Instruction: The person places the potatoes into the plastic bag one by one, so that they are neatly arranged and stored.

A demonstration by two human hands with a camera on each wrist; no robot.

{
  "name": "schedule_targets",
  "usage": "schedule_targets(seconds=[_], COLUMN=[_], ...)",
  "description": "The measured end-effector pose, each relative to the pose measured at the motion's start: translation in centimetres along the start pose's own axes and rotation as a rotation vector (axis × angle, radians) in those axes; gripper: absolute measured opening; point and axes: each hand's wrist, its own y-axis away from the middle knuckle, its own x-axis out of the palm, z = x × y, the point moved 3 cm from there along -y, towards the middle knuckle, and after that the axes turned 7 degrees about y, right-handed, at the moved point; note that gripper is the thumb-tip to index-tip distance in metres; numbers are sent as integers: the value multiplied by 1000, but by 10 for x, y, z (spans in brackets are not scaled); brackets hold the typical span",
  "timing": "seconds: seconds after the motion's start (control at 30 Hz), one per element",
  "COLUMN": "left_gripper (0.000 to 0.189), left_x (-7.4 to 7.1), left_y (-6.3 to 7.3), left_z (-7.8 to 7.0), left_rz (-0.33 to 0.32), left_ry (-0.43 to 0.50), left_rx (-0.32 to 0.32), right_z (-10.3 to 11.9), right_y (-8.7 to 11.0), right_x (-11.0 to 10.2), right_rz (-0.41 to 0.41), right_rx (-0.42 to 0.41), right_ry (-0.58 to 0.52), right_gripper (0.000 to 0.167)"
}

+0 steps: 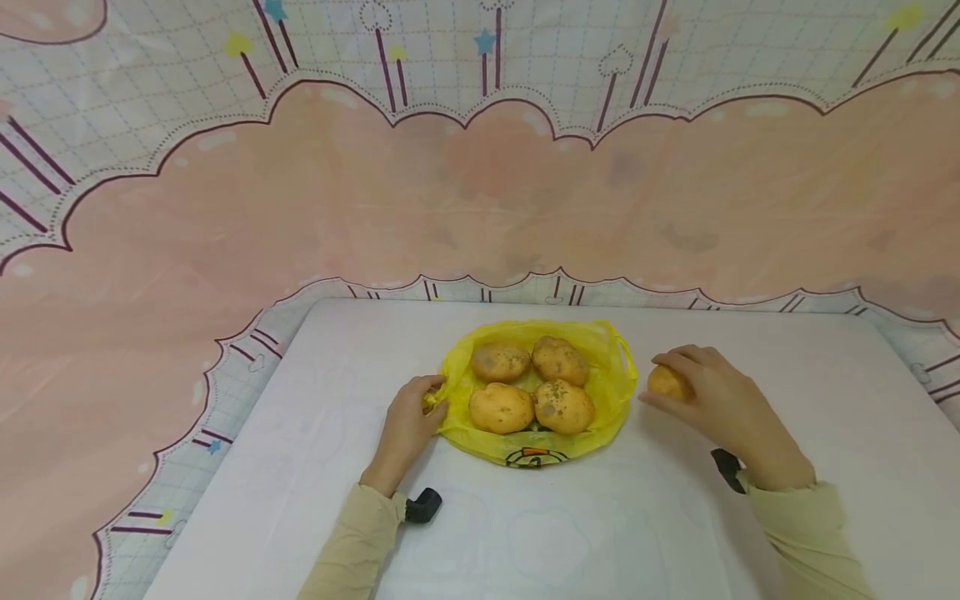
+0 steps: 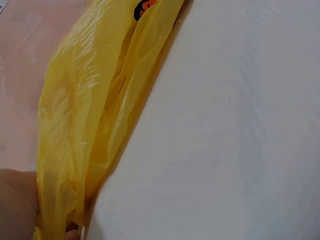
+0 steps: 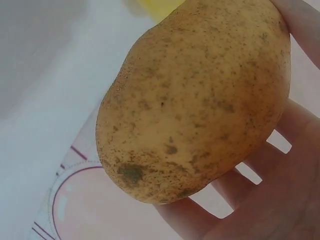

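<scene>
A yellow plastic bag (image 1: pixel 465 433) lies spread on the table with several potatoes (image 1: pixel 501 408) on it. My left hand (image 1: pixel 408 421) grips the bag's left edge; the left wrist view shows the bunched yellow plastic (image 2: pixel 75 110) rising from beside the thumb. Off the bag's right side, my right hand (image 1: pixel 716 400) holds a single potato (image 1: pixel 670 383) between thumb and fingers. Up close in the right wrist view, that potato (image 3: pixel 195 105) is tan and speckled, with a dark patch near one end. The fingers (image 3: pixel 240 185) wrap behind it.
The white table (image 1: pixel 555 533) extends around the bag on all sides. Behind it hangs a pink and white patterned cloth (image 1: pixel 480 200). A black wrist mount (image 1: pixel 423 506) sticks out by the left cuff, and another (image 1: pixel 727 469) by the right.
</scene>
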Motion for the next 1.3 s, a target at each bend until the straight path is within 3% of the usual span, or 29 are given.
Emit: schedule_targets(seconds=[0.13,0.43,0.8,1.3], left_gripper=[37,35,32,30], left_x=[0,-2,-5,-5], left_y=[-1,0,0,0], left_z=[1,2,-1,-2], left_rz=[-17,-17,-44,-63], left_ry=[19,135,179,210], left_rx=[11,-37,-46,-23], right_z=[5,15,24,50], right_y=[-2,-6,-8,-14], right_x=[2,6,-1,-9], right_rz=[-21,-121,-239,-264], right_rx=[-16,-54,-148,-213], right_ry=[12,13,3,47], right_gripper=[56,53,50,53])
